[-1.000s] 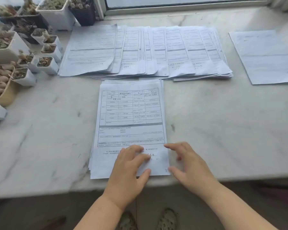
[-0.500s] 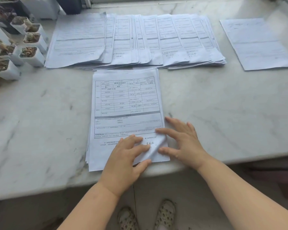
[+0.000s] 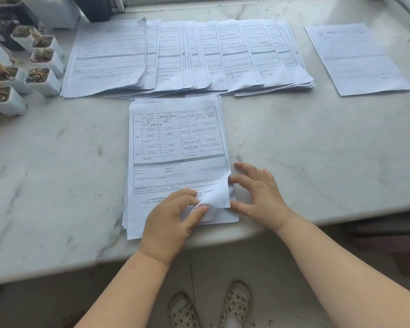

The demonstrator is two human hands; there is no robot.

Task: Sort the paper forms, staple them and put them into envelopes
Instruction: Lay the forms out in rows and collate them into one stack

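A stack of printed forms (image 3: 175,143) lies in the middle of the marble table (image 3: 317,150), near its front edge. The top sheet's lower right corner (image 3: 219,196) is curled up off the stack. My left hand (image 3: 173,216) rests on the stack's bottom part, and its fingers and thumb pinch the raised fold of the top sheet. My right hand (image 3: 258,195) is at the stack's right edge with spread fingers. Its index fingertip and thumb tip touch the lifted corner.
A fanned row of form piles (image 3: 187,55) runs along the back, and a single sheet (image 3: 360,58) lies at the far right. Small white plant pots (image 3: 43,79) crowd the left side. Loose staples (image 3: 107,210) lie left of the stack.
The top sheet's lower right corner has lifted and curled up. My right hand moved in against that corner, and my left thumb came up under the fold.
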